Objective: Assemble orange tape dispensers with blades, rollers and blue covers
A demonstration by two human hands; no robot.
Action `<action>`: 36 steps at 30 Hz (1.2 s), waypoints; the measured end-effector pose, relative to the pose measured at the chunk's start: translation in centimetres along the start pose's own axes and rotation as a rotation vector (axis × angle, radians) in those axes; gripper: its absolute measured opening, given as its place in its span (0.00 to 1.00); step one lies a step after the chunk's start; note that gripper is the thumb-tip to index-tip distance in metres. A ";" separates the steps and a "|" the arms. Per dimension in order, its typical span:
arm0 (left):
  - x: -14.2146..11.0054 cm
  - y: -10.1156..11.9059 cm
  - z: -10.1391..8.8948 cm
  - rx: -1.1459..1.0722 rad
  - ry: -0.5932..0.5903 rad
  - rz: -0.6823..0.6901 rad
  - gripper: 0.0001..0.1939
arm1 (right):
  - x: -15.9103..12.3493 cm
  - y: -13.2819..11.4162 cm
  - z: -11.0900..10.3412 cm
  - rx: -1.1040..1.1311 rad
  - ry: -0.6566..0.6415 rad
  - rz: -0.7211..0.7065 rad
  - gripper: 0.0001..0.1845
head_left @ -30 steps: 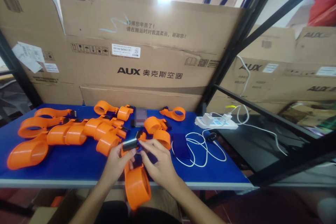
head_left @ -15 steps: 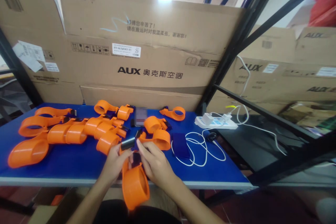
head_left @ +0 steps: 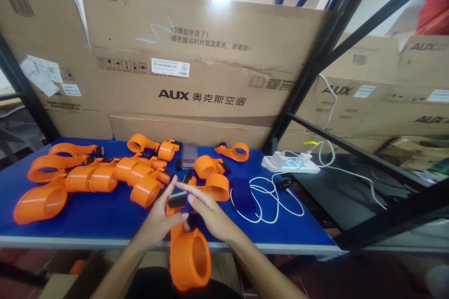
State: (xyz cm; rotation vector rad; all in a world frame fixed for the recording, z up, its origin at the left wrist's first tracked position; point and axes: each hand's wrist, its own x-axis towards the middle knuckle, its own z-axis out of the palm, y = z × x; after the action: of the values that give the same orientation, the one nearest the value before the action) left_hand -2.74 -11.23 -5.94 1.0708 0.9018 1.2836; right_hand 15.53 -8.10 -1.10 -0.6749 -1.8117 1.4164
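Note:
Both my hands meet over the near edge of the blue table (head_left: 87, 224). My left hand (head_left: 160, 217) and my right hand (head_left: 205, 212) pinch the dark buckle end of an orange strap loop (head_left: 189, 257). The loop hangs below the table edge, its opening facing me. The left forefinger sticks up and the right forefinger points left across it. The other fingers are closed on the buckle.
Several orange strap loops (head_left: 105, 177) lie across the left and middle of the table. A phone (head_left: 189, 155), a blue pouch (head_left: 243, 194), a white cable (head_left: 270, 198) and a power strip (head_left: 291, 163) are further back and right. Cardboard boxes (head_left: 196, 65) and a black rack frame (head_left: 315, 60) stand behind.
The orange loop has swung lower and turned its opening toward me. My forefingers have lifted off the buckle and crossed above it.

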 end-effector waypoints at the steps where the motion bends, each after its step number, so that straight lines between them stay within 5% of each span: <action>1: 0.1 0.0 0.1 0.017 0.017 0.003 0.55 | 0.1 0.0 0.0 0.037 -0.013 0.010 0.23; 11: 0.8 -0.7 -0.2 -0.140 -0.060 0.060 0.29 | 1.5 1.1 1.9 0.106 0.264 -0.047 0.19; 18: 0.7 -0.3 -0.1 -0.154 -0.020 -0.009 0.30 | 1.5 0.9 2.8 0.153 0.300 -0.047 0.12; 24: 0.6 -0.3 0.1 -0.245 0.070 -0.032 0.29 | 0.2 -1.2 2.6 -0.209 0.271 -0.070 0.21; 27: 0.4 0.0 0.3 -0.351 0.067 -0.059 0.30 | -1.5 -3.8 0.9 -0.554 0.279 -0.207 0.18; 30: -0.2 1.0 0.7 -0.392 0.074 -0.096 0.33 | -2.5 -5.6 -2.7 -0.876 0.485 -0.349 0.14; 33: -0.7 1.9 1.1 -0.375 0.087 -0.131 0.36 | -2.4 -5.1 -7.1 -1.257 0.650 -0.146 0.15; 36: -0.8 2.3 1.5 -0.349 0.105 -0.148 0.37 | -1.8 -2.8 -10.6 -1.503 0.510 0.215 0.18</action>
State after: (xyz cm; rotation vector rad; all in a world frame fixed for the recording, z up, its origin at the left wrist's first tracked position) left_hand -2.05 -12.29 -3.39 0.6572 0.7828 1.3228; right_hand 25.23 -4.03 2.56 -1.7515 -2.1207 -0.3269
